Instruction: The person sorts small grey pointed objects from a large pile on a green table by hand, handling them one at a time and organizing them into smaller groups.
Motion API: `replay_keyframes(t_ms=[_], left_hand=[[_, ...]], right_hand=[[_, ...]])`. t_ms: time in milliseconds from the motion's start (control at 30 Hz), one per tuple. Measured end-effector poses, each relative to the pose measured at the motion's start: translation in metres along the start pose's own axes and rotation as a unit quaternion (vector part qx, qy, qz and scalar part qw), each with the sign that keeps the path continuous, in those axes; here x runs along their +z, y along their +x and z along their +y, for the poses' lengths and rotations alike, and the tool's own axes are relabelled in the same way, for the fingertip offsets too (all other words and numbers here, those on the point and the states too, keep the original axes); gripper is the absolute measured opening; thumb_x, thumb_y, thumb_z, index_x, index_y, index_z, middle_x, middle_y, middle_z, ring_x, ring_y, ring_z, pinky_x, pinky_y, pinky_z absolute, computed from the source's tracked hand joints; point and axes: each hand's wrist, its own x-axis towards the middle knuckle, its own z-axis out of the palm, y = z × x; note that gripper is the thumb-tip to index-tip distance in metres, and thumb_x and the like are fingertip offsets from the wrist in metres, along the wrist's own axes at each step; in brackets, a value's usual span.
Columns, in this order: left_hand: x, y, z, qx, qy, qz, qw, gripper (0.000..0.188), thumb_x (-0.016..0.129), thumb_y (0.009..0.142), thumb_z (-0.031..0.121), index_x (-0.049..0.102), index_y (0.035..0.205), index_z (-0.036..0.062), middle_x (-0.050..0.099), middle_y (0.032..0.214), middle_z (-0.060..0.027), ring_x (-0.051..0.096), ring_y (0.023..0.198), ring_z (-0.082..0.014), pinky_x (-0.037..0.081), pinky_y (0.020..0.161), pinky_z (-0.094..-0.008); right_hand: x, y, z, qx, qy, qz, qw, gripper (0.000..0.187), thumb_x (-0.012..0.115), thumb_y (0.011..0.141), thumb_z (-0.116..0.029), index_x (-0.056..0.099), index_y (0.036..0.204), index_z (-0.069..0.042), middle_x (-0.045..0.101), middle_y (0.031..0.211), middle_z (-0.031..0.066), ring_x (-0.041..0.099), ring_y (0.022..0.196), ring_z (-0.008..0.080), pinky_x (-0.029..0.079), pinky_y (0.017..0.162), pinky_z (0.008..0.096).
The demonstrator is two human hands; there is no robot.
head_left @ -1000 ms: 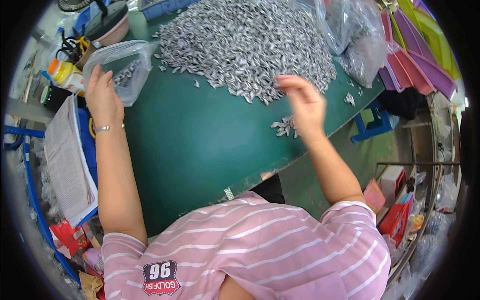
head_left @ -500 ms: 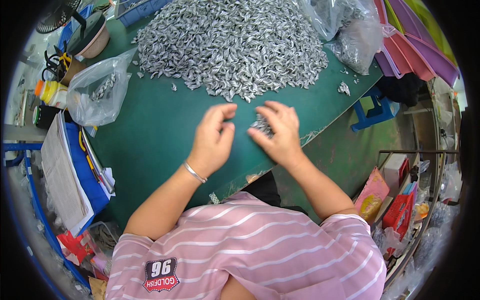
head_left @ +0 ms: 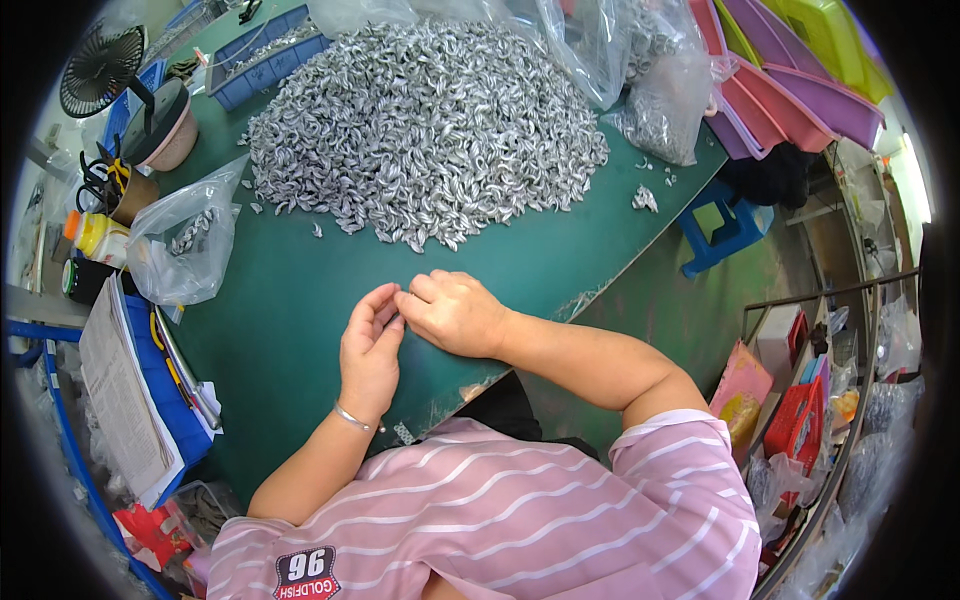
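Note:
Near the front of the green table, my two hands meet at the fingertips. My left hand (head_left: 371, 352), wearing a silver bangle (head_left: 351, 416), has curled fingers with the thumb close to them. Across from it, my right hand (head_left: 456, 315) is closed, its knuckles up and its fingers against the left fingertips. Whatever lies between or inside the fingers is hidden. Beyond the hands rises a large pile of small silver curved, twisted pieces (head_left: 420, 135). One loose silver piece (head_left: 318, 230) lies at the pile's near left.
Clear bags hold silver pieces: one bag (head_left: 178, 262) at left, another (head_left: 665, 120) at right. A blue bin (head_left: 232, 92), a fan (head_left: 102, 68), a scissors cup (head_left: 133, 197) and a clipboard (head_left: 122, 385) line the left. Stacked coloured trays (head_left: 775, 105) and a blue stool (head_left: 722, 240) are right.
My right hand has moved left to meet my left hand and closed. The silver pieces seen under it before are now out of sight. The whole view has shifted.

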Motion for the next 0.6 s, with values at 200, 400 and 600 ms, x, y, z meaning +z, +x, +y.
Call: replay_keyframes(t_ms=[200,400,600], left_hand=[[-0.012,0.001,0.000,-0.020,0.023,0.022,0.999,0.033,0.053,0.097,0.001,0.054,0.129,-0.0041,0.062,0.124,-0.0135,0.062,0.112,-0.0189,0.051,0.096,-0.0284],[-0.020,0.000,-0.006,0.003,-0.002,0.020,1.000,0.025,0.053,0.099,0.002,0.058,0.122,-0.0045,0.065,0.118,-0.0144,0.066,0.106,-0.0203,0.053,0.093,-0.0286],[-0.022,0.001,-0.012,0.007,-0.061,0.008,0.998,0.018,0.052,0.100,0.001,0.060,0.115,-0.0053,0.066,0.115,-0.0161,0.068,0.105,-0.0234,0.055,0.093,-0.0324]], right_hand=[[-0.017,0.017,0.015,0.388,0.443,0.051,0.807,0.011,0.068,0.092,-0.013,0.068,0.100,-0.005,0.064,0.081,0.0046,0.060,0.071,0.0099,0.048,0.055,0.0265],[-0.085,0.048,0.110,0.513,0.672,0.292,0.448,0.012,0.063,0.095,-0.019,0.059,0.100,-0.009,0.058,0.073,0.0022,0.052,0.057,0.0115,0.038,0.044,0.0238],[-0.179,0.116,0.317,0.482,0.609,0.385,0.499,0.015,0.062,0.095,-0.024,0.059,0.099,-0.010,0.058,0.072,0.0033,0.052,0.058,0.0177,0.037,0.045,0.0344]])
